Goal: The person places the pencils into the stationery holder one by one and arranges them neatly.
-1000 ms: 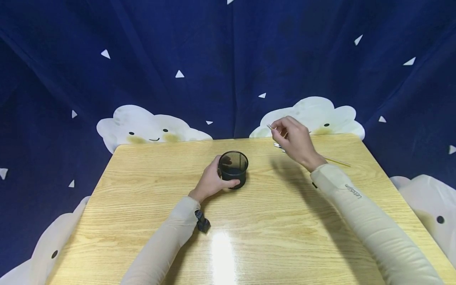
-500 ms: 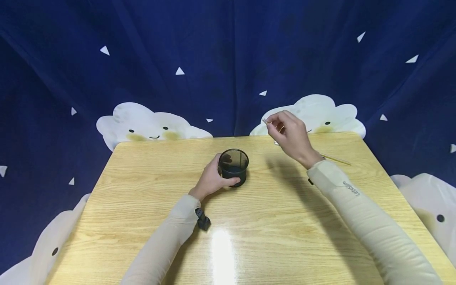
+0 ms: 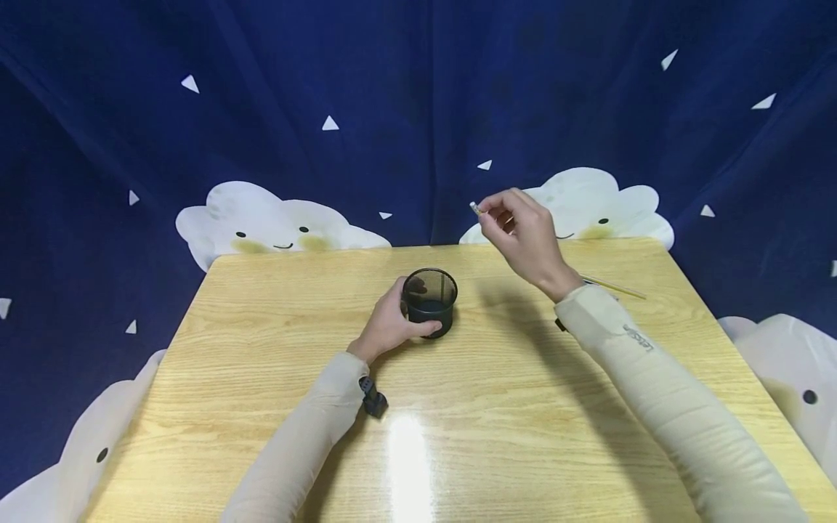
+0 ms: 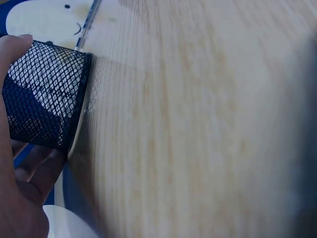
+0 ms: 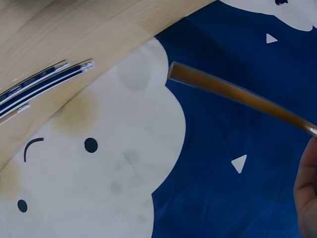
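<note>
My left hand is wrapped around a black mesh pen cup, thumb across its near side. The left wrist view shows the cup's mesh wall between thumb and fingers, its base rim close to the wooden tabletop. Raised above the back of the table, my right hand pinches a pencil between thumb and fingertips. In the head view only its pale, eraser-like end sticks out past the fingers. The right wrist view shows the yellow-brown shaft stretching away from the hand.
Several more pencils lie at the back right of the table: dark striped ones beside a yellow one, partly hidden by my right arm. A dark blue curtain with white clouds hangs directly behind the table's far edge.
My right hand has risen and shifted left with the pencil, away from the pencils on the table. The left hand keeps its hold on the cup in place; the head view has tilted slightly.
</note>
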Tool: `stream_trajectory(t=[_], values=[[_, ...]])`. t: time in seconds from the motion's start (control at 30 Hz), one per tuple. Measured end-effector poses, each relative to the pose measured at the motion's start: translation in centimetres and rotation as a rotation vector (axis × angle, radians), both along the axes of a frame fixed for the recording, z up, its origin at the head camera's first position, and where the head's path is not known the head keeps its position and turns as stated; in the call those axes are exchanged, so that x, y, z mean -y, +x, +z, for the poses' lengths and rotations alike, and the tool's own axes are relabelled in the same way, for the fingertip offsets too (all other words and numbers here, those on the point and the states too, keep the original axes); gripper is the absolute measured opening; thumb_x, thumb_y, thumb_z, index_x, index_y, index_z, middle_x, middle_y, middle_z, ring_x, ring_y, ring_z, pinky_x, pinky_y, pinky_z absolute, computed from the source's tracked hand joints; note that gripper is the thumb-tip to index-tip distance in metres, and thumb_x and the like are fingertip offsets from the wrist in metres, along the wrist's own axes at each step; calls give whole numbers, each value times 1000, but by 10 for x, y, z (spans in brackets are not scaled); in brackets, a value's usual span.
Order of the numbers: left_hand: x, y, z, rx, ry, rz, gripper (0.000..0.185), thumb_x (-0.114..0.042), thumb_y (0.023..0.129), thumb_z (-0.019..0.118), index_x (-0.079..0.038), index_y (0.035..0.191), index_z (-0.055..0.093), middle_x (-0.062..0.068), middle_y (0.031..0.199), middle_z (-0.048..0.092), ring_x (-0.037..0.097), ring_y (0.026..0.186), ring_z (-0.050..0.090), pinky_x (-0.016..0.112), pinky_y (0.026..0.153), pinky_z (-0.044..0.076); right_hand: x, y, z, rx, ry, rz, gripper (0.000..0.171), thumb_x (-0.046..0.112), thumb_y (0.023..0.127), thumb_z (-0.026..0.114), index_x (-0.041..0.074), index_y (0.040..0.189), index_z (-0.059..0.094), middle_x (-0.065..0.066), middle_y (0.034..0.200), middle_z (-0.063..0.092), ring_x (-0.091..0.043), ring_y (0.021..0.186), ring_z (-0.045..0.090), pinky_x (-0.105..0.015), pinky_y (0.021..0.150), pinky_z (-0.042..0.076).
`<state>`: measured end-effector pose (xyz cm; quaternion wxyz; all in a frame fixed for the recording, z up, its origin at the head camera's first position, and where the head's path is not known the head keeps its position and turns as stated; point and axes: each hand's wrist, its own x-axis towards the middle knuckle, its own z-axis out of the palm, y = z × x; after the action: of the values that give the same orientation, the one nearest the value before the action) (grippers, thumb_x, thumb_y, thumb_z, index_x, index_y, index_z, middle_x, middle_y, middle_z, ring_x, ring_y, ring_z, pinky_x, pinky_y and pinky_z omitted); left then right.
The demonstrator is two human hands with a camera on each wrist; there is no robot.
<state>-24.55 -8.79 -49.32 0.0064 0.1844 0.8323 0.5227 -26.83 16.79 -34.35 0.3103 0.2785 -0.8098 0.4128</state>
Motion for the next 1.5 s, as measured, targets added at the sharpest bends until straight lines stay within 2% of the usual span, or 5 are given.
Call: stream_trajectory(t=[0.33,0.53,0.7,1.33,1.5], values=[[0,-3,-1,-4,0,-13,89,-38,67,94,-14,140,48,-2,128,60,14,116,56,36,99,45,12,3,12,27,-88,17,5,3,92,67,1,95,71,-5,86,64,-11,72,57,-20,63,47],[1,-3,-1,-2,-8,-8,86,-37,68,94,-14,137,49,-2,126,60,13,114,56,36,98,46,28,25,33,34,-134,33,5,-5,90,64,-7,94,68,-16,85,63,-15,72,56,-19,64,46],[1,-4,1,-3,-11,-6,85,-36,68,94,-14,137,49,-2,126,60,14,115,56,37,99,46,33,32,43,40,-157,31,8,-4,90,64,-7,95,68,-15,84,63,-13,71,56,-18,65,45],[1,-5,-2,9,21,-23,87,-34,68,95,-14,139,49,-3,129,59,12,118,55,37,101,45,51,34,51,-18,-281,154,8,-10,88,63,-12,96,64,-20,82,61,-12,70,56,-19,60,45],[2,-5,-1,5,32,-30,86,-33,69,94,-12,139,49,-1,130,59,12,118,55,36,100,45,52,21,40,-22,-318,180,9,-6,90,65,-9,99,66,-16,84,63,-14,70,56,-21,59,46]])
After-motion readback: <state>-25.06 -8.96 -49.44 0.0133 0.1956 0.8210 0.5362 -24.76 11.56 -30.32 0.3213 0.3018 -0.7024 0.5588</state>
